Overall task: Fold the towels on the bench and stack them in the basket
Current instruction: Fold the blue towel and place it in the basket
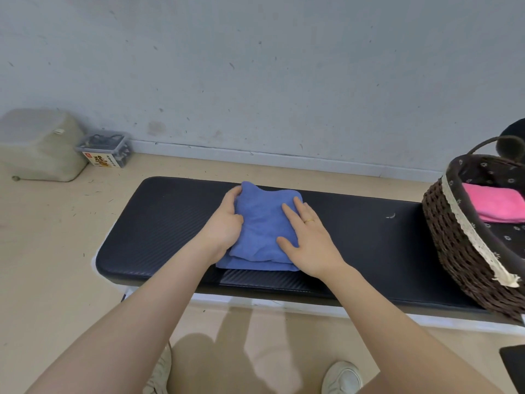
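Observation:
A blue towel [262,228], folded into a thick square, lies in the middle of the black padded bench [159,223]. My left hand [224,223] curls around the towel's left edge, fingers on its far corner. My right hand [309,240] rests flat on the towel's right side, fingers spread, a gold ring on one finger. At the bench's right end stands a dark wicker basket [454,245] with a lace band and a handle. Inside it lies a folded pink towel [497,204].
A grey wall runs behind the bench. On the beige floor at the left sit a pale lumpy bag [39,146] and a clear plastic box [106,149]. My shoes [341,378] stand on the floor below the bench's front edge.

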Demonstrator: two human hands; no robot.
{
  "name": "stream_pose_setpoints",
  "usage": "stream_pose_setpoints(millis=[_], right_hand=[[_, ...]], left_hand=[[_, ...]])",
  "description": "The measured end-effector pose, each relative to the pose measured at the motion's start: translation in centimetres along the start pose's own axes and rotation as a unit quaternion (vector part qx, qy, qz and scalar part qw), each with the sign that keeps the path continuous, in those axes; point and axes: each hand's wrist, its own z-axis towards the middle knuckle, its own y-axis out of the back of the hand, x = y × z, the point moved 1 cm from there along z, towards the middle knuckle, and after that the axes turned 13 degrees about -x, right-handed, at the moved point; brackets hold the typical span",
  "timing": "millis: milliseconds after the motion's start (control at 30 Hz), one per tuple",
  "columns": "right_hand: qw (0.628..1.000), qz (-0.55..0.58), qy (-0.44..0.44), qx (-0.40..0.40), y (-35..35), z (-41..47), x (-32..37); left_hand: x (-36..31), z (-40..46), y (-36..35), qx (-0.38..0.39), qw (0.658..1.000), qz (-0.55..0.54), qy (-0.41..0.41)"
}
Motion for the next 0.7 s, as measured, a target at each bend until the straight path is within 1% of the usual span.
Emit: stream_pose_setpoints(millis=[67,100,133,167,200,267,300,333,367,467,533,600,667,700], right_hand=[[0.999,-0.030,0.010,0.013,-0.2,0.1,0.3],[0.999,-0.042,0.009,0.022,-0.3,0.1,0.4],[0.998,-0.053,0.006,0.029,-0.4,0.2,0.6],[0.998,-0.062,0.003,0.032,-0.5,0.2,0.7],[0.997,-0.071,0.002,0.032,-0.6,0.3,0.8],[0.996,-0.087,0.001,0.034,-0.6,0.4,1.1],[0.995,-0.093,0.000,0.035,-0.7,0.5,1.2],[0.995,-0.096,-0.001,0.038,-0.7,0.6,1.4],[0.994,-0.098,-0.002,0.040,-0.7,0.8,1.6],[0.993,-0.108,0.002,0.040,-0.9,1.1,1.9],[0.993,-0.113,0.011,0.038,-1.0,1.3,2.1],[0.993,-0.115,0.023,0.035,-1.0,1.4,2.1],[0.992,-0.113,0.034,0.035,-0.9,1.4,2.1],[0.993,-0.110,0.037,0.037,-0.8,1.3,2.0]], left_hand=[[0.1,0.3,0.1,0.001,0.999,0.005,-0.045],[0.4,0.6,0.2,-0.014,0.998,0.021,-0.066],[0.7,0.8,0.3,-0.035,0.994,0.059,-0.086],[1.0,1.0,0.4,-0.056,0.986,0.119,-0.104],[1.2,1.1,0.4,-0.070,0.970,0.198,-0.121],[1.6,0.9,0.3,-0.074,0.914,0.364,-0.164],[1.7,0.6,0.2,-0.073,0.886,0.417,-0.188],[2.0,0.4,0.0,-0.080,0.871,0.440,-0.204],[2.1,0.2,-0.1,-0.096,0.870,0.438,-0.208],[2.1,0.3,0.0,-0.163,0.896,0.372,-0.180],[1.8,0.6,-0.1,-0.169,0.913,0.333,-0.161],[1.6,0.9,-0.2,-0.180,0.938,0.261,-0.140],[1.7,0.9,0.0,-0.190,0.943,0.230,-0.148],[1.9,1.0,0.0,-0.189,0.937,0.245,-0.160]])
